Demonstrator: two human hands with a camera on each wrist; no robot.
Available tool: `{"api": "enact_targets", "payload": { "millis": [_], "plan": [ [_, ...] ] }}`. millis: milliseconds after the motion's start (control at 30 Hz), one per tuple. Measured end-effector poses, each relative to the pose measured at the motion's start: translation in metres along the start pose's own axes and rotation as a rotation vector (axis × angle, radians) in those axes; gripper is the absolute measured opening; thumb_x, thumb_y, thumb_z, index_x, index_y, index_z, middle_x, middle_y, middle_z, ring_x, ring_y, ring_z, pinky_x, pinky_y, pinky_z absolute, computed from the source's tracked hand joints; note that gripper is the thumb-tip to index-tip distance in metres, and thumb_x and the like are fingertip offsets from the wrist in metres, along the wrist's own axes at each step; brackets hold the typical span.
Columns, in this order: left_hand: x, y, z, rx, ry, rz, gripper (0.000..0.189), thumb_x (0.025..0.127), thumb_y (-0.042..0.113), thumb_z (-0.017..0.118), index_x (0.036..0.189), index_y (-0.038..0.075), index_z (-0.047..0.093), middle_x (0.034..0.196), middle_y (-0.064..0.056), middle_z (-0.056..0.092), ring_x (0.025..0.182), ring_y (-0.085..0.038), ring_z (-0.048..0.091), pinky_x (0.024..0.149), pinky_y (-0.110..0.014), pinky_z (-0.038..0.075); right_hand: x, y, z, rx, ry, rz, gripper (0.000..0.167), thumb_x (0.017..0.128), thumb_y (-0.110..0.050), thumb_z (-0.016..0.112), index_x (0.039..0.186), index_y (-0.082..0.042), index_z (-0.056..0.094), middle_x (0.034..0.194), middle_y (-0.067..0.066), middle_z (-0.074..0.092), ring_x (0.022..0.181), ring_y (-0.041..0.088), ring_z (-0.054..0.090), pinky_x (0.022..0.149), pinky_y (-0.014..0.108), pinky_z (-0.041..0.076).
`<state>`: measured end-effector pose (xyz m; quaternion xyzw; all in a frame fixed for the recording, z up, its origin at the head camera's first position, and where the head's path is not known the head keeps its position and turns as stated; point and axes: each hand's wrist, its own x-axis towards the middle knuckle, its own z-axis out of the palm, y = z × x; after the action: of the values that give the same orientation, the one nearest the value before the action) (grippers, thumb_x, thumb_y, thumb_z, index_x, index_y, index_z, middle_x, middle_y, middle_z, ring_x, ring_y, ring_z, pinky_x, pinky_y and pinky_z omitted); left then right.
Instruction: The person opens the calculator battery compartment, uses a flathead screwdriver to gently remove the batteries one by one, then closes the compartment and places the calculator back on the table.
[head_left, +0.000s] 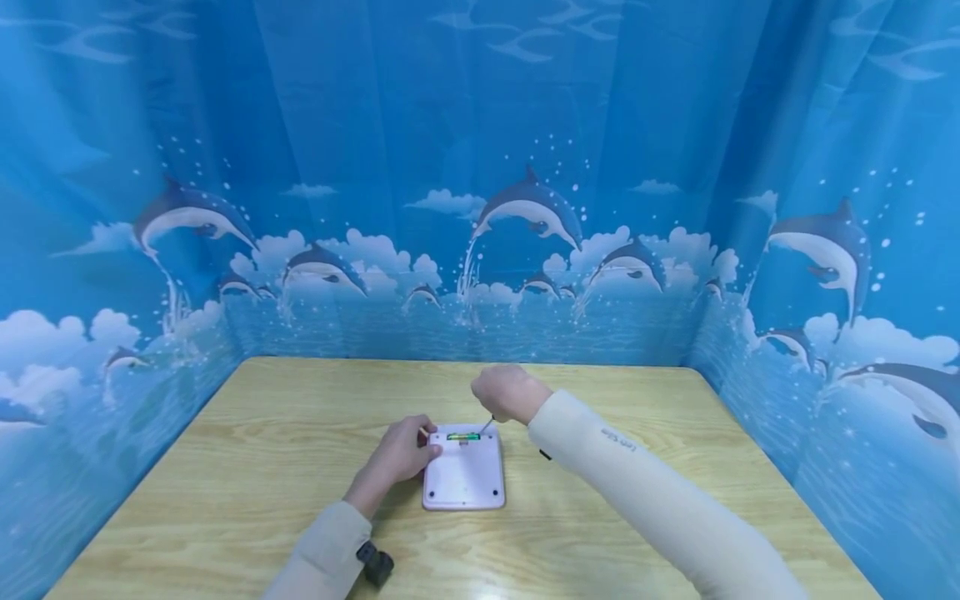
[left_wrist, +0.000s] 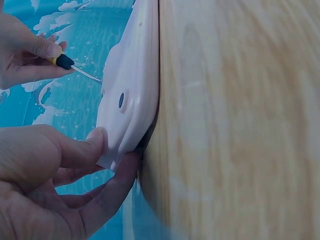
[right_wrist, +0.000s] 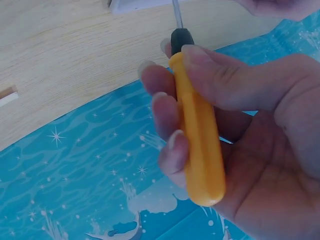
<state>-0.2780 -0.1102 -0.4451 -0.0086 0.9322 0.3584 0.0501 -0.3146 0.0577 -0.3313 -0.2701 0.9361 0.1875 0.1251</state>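
Note:
A pale pinkish-white flat device (head_left: 463,479) lies on the table with its underside up and dark round feet near the corners; its exact kind does not show. Near its far edge an open compartment holds a green battery (head_left: 463,437). My left hand (head_left: 402,450) pinches the device's far left corner, thumb on top and fingers at the edge below. With curled fingers, my right hand (head_left: 510,392) grips a screwdriver (right_wrist: 202,140) with a yellow handle and black collar. The screwdriver's metal shaft slants down to the compartment's right end; whether its tip touches the battery I cannot tell.
The wooden table (head_left: 300,400) reaches to a blue dolphin-print curtain (head_left: 465,208) at the back and sides. A small white-edged object (right_wrist: 8,97), too cut off to identify, shows at the left of the right wrist view.

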Motion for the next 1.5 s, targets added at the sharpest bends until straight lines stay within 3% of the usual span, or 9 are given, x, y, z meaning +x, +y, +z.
{"api": "enact_targets", "payload": {
  "millis": [333,567,667,867,1033,1133,1233,1300,1500],
  "plan": [
    [0.001,0.001,0.002,-0.001,-0.001,-0.016,0.026,0.095,0.014,0.073,0.12,0.008,0.067,0.098,-0.007,0.066,0.082,-0.017,0.062,0.072,-0.031,0.057,0.002,0.0,0.001,-0.015,-0.046,0.012,0.014,0.101,-0.006,0.06,0.097,-0.013,0.071,0.08,0.001,0.064,0.064,0.012,0.052,0.057,0.024,0.049],
    [0.003,0.001,0.001,-0.012,-0.006,-0.027,0.026,0.095,0.013,0.073,0.12,0.008,0.066,0.098,-0.008,0.067,0.081,-0.017,0.063,0.07,-0.03,0.057,0.0,-0.003,0.001,0.102,-0.048,0.038,0.018,0.104,-0.007,0.056,0.113,-0.013,0.071,0.103,0.005,0.072,0.084,0.016,0.064,0.079,0.031,0.061],
    [0.003,0.001,0.0,-0.015,-0.005,-0.024,0.026,0.095,0.013,0.073,0.12,0.007,0.066,0.099,-0.008,0.067,0.081,-0.017,0.063,0.069,-0.03,0.057,0.0,-0.002,0.001,0.148,-0.053,0.043,0.019,0.105,-0.007,0.054,0.115,-0.012,0.07,0.103,0.005,0.07,0.084,0.016,0.063,0.079,0.031,0.06],
    [0.001,0.001,0.0,-0.02,-0.001,-0.016,0.026,0.095,0.013,0.073,0.12,0.008,0.067,0.099,-0.008,0.067,0.082,-0.017,0.063,0.07,-0.03,0.057,0.007,0.006,0.005,0.191,-0.078,0.023,0.03,0.103,-0.001,0.054,0.076,-0.012,0.06,0.064,0.0,0.042,0.055,0.012,0.031,0.051,0.026,0.032],
    [0.0,0.001,0.0,-0.007,-0.005,-0.007,0.027,0.095,0.013,0.072,0.121,0.008,0.066,0.101,-0.008,0.067,0.083,-0.017,0.063,0.071,-0.03,0.057,0.007,0.018,0.015,0.232,-0.064,-0.048,0.051,0.103,0.003,0.053,0.059,-0.017,0.036,0.058,-0.002,0.016,0.054,0.013,0.014,0.051,0.027,0.018],
    [0.0,0.002,-0.001,-0.007,-0.007,-0.01,0.027,0.095,0.013,0.072,0.121,0.007,0.066,0.101,-0.009,0.067,0.084,-0.018,0.063,0.071,-0.031,0.058,0.003,0.026,0.021,0.258,-0.027,-0.083,0.044,0.101,0.006,0.056,0.061,-0.012,0.054,0.059,-0.005,0.036,0.056,0.01,0.033,0.055,0.023,0.033],
    [0.0,0.003,-0.001,-0.013,-0.008,-0.022,0.026,0.096,0.012,0.072,0.121,0.007,0.066,0.101,-0.009,0.067,0.084,-0.018,0.063,0.072,-0.031,0.058,-0.001,0.033,0.03,0.309,0.01,-0.1,0.028,0.098,0.009,0.059,0.091,-0.009,0.08,0.088,-0.001,0.073,0.086,0.015,0.068,0.079,0.028,0.06],
    [0.001,0.003,0.0,-0.016,-0.011,-0.032,0.026,0.096,0.012,0.072,0.121,0.008,0.066,0.101,-0.008,0.067,0.083,-0.018,0.063,0.072,-0.031,0.058,-0.003,0.038,0.036,0.347,0.037,-0.119,0.033,0.097,0.009,0.061,0.111,-0.013,0.08,0.116,0.003,0.077,0.115,0.024,0.07,0.097,0.036,0.061],
    [0.002,0.004,0.0,-0.018,-0.02,-0.042,0.026,0.096,0.011,0.072,0.121,0.007,0.066,0.101,-0.008,0.067,0.083,-0.018,0.063,0.071,-0.03,0.058,-0.004,0.052,0.055,0.455,0.085,-0.214,0.038,0.095,0.015,0.057,0.116,-0.009,0.079,0.119,0.008,0.077,0.119,0.028,0.07,0.099,0.039,0.06]
  ]
}}
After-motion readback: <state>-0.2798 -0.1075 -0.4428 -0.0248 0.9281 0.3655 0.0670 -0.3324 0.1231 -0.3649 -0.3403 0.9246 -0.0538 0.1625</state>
